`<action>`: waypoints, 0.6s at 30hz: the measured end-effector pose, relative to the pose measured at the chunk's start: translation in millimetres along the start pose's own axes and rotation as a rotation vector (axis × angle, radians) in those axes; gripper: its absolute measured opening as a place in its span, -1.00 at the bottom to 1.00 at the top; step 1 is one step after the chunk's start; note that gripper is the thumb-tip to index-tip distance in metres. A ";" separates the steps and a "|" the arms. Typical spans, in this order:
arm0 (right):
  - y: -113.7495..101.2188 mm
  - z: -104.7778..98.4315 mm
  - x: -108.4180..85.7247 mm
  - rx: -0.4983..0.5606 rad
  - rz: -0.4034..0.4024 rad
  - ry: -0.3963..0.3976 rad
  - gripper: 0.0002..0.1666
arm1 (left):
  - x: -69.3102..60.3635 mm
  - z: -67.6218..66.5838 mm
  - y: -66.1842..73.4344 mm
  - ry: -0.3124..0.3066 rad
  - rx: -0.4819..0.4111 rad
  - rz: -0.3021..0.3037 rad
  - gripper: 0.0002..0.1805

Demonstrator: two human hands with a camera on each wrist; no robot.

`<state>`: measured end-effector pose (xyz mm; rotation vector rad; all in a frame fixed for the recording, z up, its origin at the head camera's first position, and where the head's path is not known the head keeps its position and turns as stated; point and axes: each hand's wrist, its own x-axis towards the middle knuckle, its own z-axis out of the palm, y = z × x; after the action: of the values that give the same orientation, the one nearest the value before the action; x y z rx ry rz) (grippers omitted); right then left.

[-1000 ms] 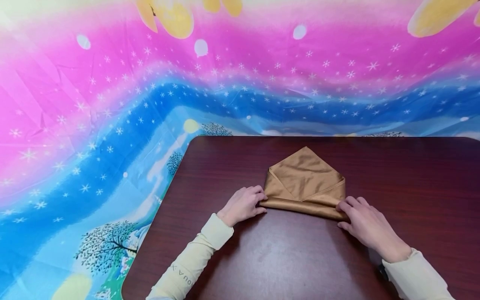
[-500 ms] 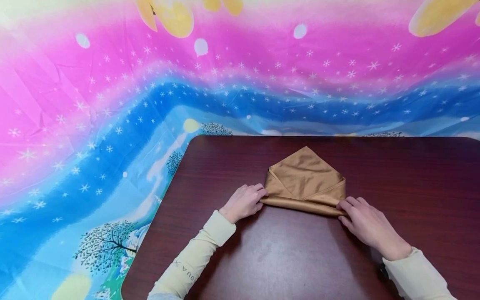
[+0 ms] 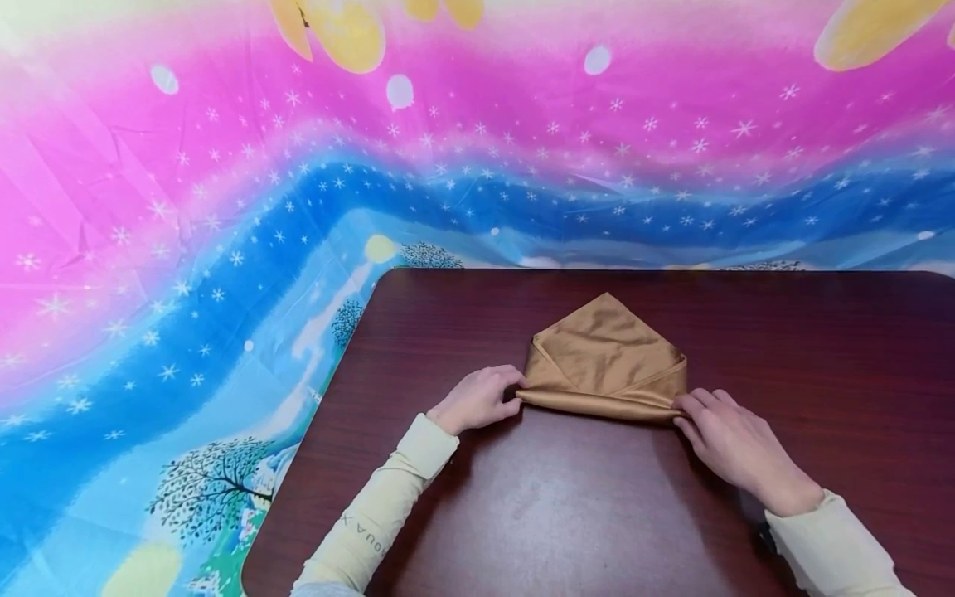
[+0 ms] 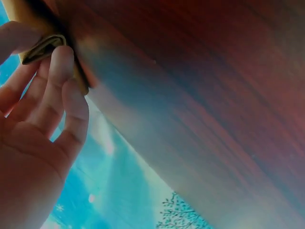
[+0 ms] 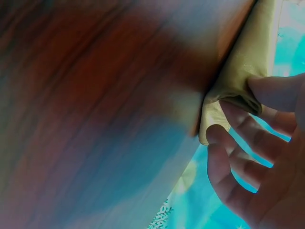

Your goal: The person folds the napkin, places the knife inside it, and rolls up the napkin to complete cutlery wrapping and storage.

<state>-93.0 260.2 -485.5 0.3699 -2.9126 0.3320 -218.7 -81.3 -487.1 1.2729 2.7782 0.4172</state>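
A shiny golden-brown cloth (image 3: 608, 352) lies folded on the table, its far edge coming to a point and its near edge rolled into a narrow tube. At the left end of that roll, my left hand (image 3: 480, 400) pinches the fabric between thumb and fingers; the left wrist view shows the layered end of the cloth (image 4: 45, 47) there. The right end is pinched by my right hand (image 3: 739, 439). In the right wrist view the thumb presses on the roll (image 5: 243, 71) with fingers beneath it, and a loose flap hangs beside the fingertips.
The dark reddish-brown table (image 3: 537, 497) has a rounded corner at its far left. Behind it and along its left side hangs a pink and blue backdrop cloth (image 3: 477, 108) printed with snowflakes and trees.
Both hands have edged slightly away from me with the rolled near edge, so the roll lies a little farther up the cloth. The cloth's far point has barely shifted.
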 end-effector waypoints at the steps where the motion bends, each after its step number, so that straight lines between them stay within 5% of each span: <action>1: 0.2 -0.3 0.5 0.005 0.007 -0.002 -0.82 | 0.4 -0.3 -1.0 -0.005 -0.022 -0.003 -0.74; 9: 1.8 -0.4 3.5 0.036 0.042 -0.013 -0.85 | 1.7 0.5 -7.0 -0.007 -0.162 -0.019 -0.75; 18: 1.9 -0.8 6.2 0.068 0.072 -0.057 -0.87 | 1.1 3.5 -8.1 0.001 -0.224 -0.072 -0.73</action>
<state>-99.2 260.8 -483.8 0.2890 -2.9821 0.4388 -224.8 -84.7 -492.6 1.1189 2.6751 0.7005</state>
